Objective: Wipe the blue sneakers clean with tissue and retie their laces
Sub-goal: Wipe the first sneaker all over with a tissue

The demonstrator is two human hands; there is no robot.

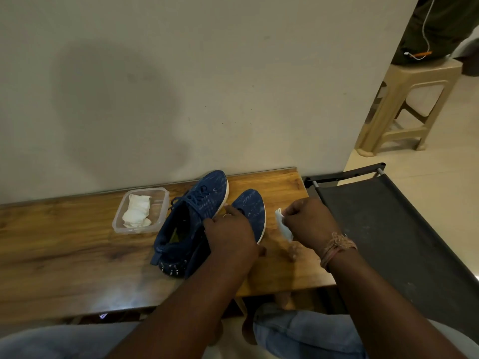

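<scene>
Two blue sneakers with white soles stand side by side on a wooden table [64, 242], toes toward the wall. The left sneaker [189, 216] shows its laces and open collar. My left hand [230, 234] covers the middle and heel of the right sneaker [250, 206] and grips it from above. Just right of that shoe, my right hand [305, 224] pinches a crumpled white tissue [283, 226] above the table. A thread band circles my right wrist.
A clear plastic container [141, 211] holding folded white tissues sits left of the sneakers. A dark fabric cot [388, 229] adjoins the table's right end. A beige plastic stool [409, 104] stands far right beyond the wall. My knees in jeans are below the table edge.
</scene>
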